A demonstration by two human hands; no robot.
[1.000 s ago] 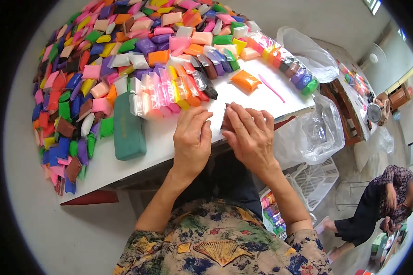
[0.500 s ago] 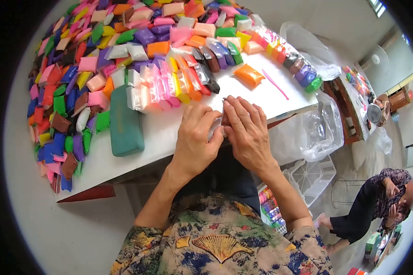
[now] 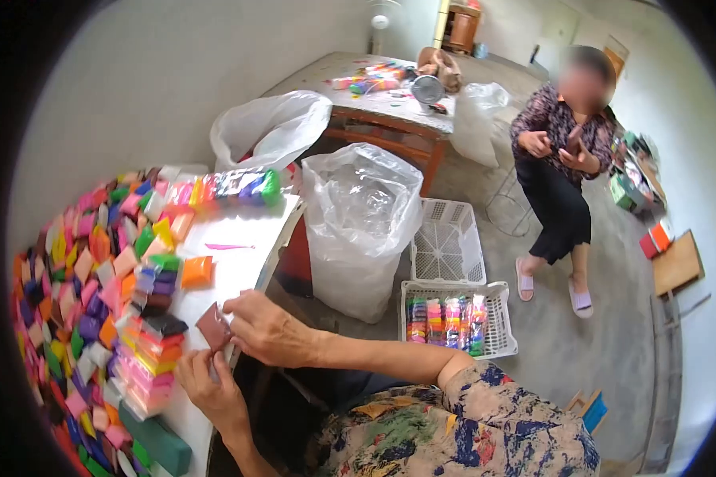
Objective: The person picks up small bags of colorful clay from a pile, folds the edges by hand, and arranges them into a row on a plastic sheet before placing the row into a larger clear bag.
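Brown packet (image 3: 212, 326) being pinched by right hand (image 3: 269, 331), left hand (image 3: 216, 394), fingers (image 3: 241, 307) nearly closed; tear being risked by uneven pull.

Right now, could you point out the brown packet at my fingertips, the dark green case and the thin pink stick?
Brown packet (image 3: 212, 327), head view, middle of its flat face.
Dark green case (image 3: 159, 442), head view, middle of its top.
Thin pink stick (image 3: 229, 246), head view, middle of its length.

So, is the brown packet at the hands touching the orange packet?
Apart. The head view shows a strip of white tabletop between the brown packet and the orange packet.
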